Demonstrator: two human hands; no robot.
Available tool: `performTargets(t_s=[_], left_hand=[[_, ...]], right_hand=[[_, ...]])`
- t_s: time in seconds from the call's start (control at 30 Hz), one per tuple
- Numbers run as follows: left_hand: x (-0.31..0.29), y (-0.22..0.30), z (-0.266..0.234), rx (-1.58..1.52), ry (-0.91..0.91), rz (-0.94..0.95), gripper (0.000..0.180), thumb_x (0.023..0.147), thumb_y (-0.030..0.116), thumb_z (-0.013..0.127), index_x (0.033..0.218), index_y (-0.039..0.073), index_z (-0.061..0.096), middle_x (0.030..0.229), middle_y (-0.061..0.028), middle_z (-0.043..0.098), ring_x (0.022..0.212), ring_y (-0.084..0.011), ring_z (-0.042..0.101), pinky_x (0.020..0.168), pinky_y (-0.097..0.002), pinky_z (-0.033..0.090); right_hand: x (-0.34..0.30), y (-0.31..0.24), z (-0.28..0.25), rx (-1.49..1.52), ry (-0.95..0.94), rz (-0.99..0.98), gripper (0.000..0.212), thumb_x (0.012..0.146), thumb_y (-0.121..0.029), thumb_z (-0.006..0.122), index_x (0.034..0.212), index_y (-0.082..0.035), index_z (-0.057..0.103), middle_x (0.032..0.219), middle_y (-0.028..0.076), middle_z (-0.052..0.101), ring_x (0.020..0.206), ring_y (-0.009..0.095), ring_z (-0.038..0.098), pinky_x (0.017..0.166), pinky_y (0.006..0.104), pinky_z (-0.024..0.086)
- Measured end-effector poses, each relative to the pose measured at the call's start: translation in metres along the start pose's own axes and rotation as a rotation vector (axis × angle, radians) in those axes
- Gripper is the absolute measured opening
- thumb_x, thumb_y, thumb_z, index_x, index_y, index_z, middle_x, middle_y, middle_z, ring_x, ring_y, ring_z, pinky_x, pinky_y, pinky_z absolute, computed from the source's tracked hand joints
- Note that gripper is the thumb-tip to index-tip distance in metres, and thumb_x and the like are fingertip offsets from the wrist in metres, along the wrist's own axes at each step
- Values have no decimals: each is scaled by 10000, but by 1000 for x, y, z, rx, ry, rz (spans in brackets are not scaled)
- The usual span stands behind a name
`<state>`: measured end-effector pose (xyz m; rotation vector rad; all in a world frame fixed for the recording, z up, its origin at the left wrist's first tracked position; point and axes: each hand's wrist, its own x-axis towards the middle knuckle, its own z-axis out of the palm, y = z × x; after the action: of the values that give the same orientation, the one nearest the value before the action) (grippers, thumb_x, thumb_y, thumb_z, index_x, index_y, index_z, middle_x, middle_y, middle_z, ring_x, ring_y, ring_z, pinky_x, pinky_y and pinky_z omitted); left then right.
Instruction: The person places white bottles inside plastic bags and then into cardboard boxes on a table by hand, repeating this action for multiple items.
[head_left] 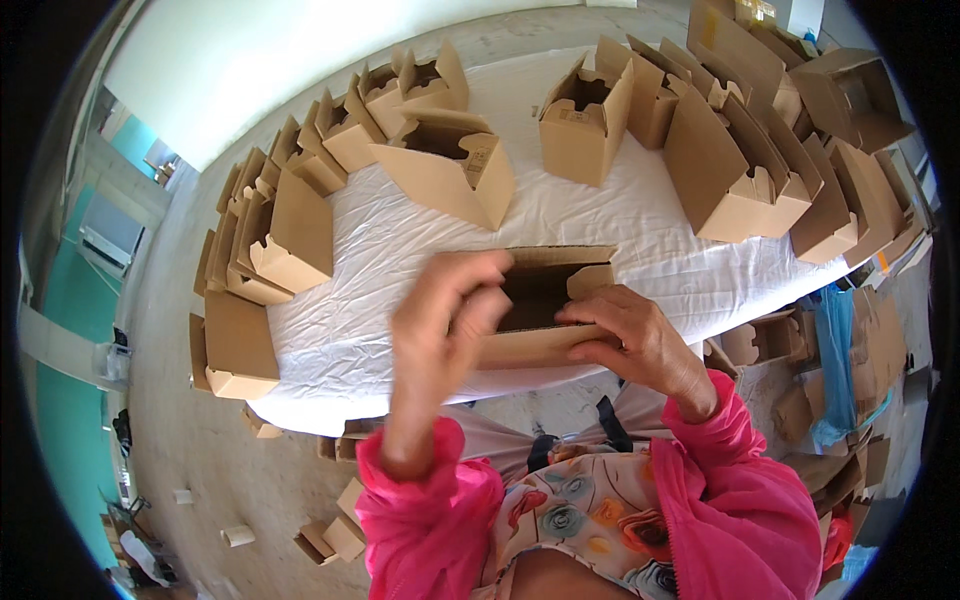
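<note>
Head cam: L one of pair, on person's head; wide fisheye, pic upright, blk corners.
White-covered table: seen from abv at near edge, cam facing down & fwd, approx. 12 o'clock.
Left hand, right hand: close, mid-pic; 9 & 3–4 o'clock of ctr.
Pink sleeves: v. near lens, in from 5 & 6–7 o'clock.
White wall: far off, 11 o'clock.

Left hand: motion-blurred, fingers curled inward.
Right hand: thumb below, bent fingers above.
Wrists: bare, both extended forward.
</note>
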<state>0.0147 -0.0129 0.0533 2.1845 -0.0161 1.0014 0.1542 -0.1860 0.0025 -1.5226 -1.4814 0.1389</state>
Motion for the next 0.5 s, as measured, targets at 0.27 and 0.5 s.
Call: performTargets(t_s=[0.27,0.5], left_hand=[[97,-168,-10,787,-240,18,687,788,420,649,1256,-47,463,1196,-233,551,1153,-384,489,996,-499,327],[128,-155,-1,755,-596,-422,557,640,265,680,1091,-14,509,1022,-216,636,989,-366,598,891,-459,399]], right_hand=[[-2,-4,10,8,13,-63,219,701,-33,724,896,-2,630,916,139,639,915,310,609,779,375,497],[0,-6,-4,-80,86,-58,163,701,-24,698,852,-15,641,870,114,655,879,294,627,767,366,496]])
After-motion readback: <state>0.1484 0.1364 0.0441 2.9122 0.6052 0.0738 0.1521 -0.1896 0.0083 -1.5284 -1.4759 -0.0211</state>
